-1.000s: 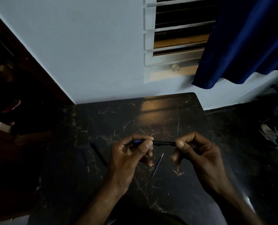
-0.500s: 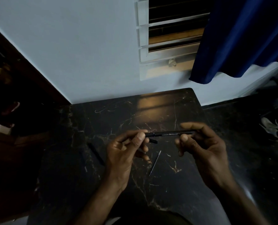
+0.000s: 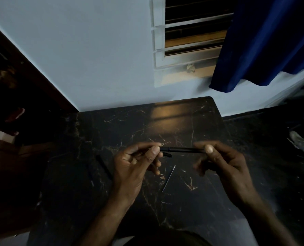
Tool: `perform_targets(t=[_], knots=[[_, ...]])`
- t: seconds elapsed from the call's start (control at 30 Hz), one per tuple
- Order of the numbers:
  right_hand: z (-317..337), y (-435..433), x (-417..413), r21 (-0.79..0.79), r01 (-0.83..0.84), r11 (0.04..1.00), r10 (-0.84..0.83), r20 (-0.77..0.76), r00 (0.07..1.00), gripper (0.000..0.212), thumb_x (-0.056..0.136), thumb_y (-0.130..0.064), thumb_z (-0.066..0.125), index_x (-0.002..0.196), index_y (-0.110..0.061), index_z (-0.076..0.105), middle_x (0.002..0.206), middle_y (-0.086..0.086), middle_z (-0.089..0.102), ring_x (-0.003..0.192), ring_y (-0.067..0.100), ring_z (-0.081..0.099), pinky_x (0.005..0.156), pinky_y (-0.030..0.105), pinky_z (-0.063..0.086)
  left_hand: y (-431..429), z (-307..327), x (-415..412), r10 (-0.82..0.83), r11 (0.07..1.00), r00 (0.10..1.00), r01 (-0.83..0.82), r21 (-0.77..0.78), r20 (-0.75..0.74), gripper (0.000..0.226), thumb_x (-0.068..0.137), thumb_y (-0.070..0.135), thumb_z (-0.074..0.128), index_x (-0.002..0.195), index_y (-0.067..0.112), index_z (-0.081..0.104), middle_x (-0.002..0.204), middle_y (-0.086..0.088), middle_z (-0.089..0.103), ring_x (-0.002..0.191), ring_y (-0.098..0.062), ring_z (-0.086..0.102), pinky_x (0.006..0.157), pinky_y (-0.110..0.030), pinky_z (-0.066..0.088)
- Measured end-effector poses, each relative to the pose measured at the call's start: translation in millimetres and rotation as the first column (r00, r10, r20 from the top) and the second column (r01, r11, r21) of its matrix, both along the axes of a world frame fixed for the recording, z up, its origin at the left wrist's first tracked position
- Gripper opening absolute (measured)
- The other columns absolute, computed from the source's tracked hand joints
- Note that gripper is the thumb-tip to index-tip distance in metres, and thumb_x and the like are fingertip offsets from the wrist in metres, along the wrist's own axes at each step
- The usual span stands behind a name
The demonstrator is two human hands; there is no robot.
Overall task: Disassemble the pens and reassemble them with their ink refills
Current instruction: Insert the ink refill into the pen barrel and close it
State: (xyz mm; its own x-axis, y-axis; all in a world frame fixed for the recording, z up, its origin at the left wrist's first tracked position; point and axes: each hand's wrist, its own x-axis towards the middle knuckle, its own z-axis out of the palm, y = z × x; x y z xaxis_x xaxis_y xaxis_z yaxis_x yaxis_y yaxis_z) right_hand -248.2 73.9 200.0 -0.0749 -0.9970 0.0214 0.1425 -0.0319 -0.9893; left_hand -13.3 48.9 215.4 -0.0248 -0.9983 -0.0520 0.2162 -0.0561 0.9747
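A black pen (image 3: 182, 150) is pinched at its ends by the left hand (image 3: 131, 164) and the right hand (image 3: 224, 162), above the desk (image 3: 183, 121). A thin ink refill (image 3: 169, 178) is laid on the desk beneath.

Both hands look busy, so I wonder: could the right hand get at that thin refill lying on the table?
Probably yes. The refill lies uncovered on the table near the right hand, nothing between them. But that hand pinches the black pen, so it would likely have to let go first.
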Motion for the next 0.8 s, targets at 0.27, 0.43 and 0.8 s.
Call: perform_targets(t=[0.27,0.43,0.8], knots=[[-9,-5,-6,-0.01,-0.082,0.997,0.083,0.02,0.996,0.036,0.1,-0.035,0.066,0.084,-0.002,0.067,0.065,0.021,0.068,0.055,0.034,0.066,0.062,0.036,0.056,2,-5,-2,0.017,0.999,1.0,-0.018,0.027,0.016,0.015,0.088,0.016,0.075,0.098,0.008,0.082,0.081,-0.011,0.079,0.062,-0.015,0.071,0.048,-0.025,0.057],[-11,-7,-8,0.039,-0.088,0.995,0.085,0.07,0.994,0.042,0.094,-0.045,0.071,0.102,-0.005,0.073,0.073,0.024,0.073,0.06,0.039,0.067,0.059,0.038,0.056,4,-6,-4,0.006,0.999,1.0,-0.007,0.036,0.025,0.014,0.09,0.016,0.073,0.098,0.015,0.084,0.081,-0.008,0.079,0.061,-0.014,0.071,0.049,-0.025,0.058],[-12,-10,-12,0.009,-0.092,0.996,0.092,-0.022,0.996,0.045,0.101,-0.044,0.063,0.081,-0.003,0.066,0.06,0.017,0.066,0.051,0.031,0.063,0.06,0.033,0.053,3,-7,-9,-0.002,1.0,0.999,0.001,0.029,0.04,0.013,0.089,0.016,0.075,0.096,0.013,0.084,0.081,-0.01,0.08,0.058,-0.014,0.07,0.048,-0.025,0.057]])
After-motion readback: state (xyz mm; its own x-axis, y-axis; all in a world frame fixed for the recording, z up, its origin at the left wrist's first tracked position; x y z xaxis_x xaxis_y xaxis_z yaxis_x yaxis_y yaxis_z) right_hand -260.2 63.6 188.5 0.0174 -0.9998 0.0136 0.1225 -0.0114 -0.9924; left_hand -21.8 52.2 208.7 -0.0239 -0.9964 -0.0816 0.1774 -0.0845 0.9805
